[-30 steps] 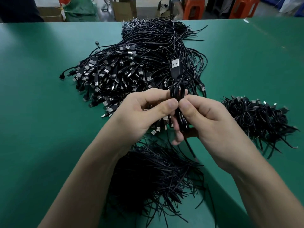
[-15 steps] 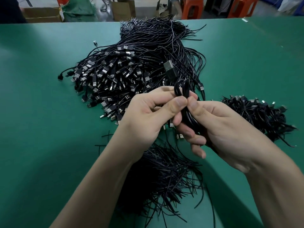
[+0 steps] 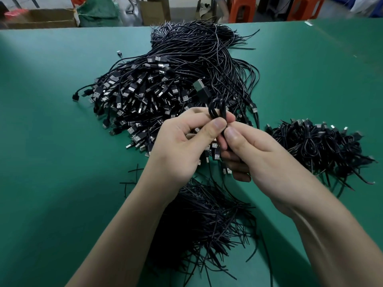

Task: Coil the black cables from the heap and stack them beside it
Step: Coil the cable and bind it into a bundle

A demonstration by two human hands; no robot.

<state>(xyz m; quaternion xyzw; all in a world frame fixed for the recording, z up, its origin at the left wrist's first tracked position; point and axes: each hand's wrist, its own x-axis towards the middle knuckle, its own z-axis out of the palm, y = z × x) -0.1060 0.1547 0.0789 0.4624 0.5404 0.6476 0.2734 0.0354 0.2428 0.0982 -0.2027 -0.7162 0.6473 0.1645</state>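
Between heap point(image 3: 165, 83) and stack point(image 3: 319, 146), both hands pinch 1 cable point(image 3: 216, 109).

Open table point(image 3: 45, 141) left of heap point(image 3: 165, 85)

The view is filled by a green surface point(image 3: 51, 141). Beyond its far edge, cardboard boxes point(image 3: 41, 18), a green mesh sack point(image 3: 97, 12) and orange stools point(image 3: 242, 9) are seen on grey floor point(image 3: 127, 12).
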